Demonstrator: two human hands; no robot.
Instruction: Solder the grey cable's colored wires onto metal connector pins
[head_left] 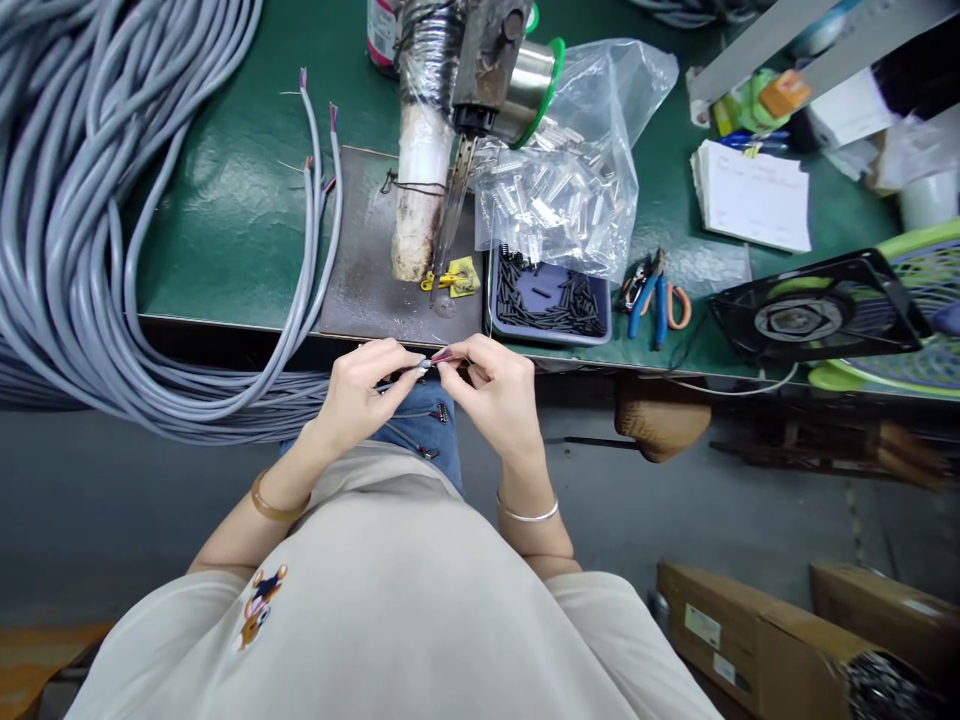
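My left hand (369,390) pinches a grey cable (391,377) close to its end, just in front of the bench edge. Thin coloured wires (444,356) come out of that end, and the thumb and forefinger of my right hand (491,388) are closed on them. Both sets of fingertips nearly meet. Across my lap lie further cable ends with dark connectors (427,452). Several stripped cable ends (332,120) rest on the green bench at the left, beside a thick coil of grey cable (82,190).
A soldering fixture (461,170) with a solder spool (529,90) stands over a dark plate (360,250). Right of it are a blue tray (551,335) of black sleeves, a clear bag (555,180) of metal parts, pliers (658,300), a paper pad (754,195) and a fan (821,305).
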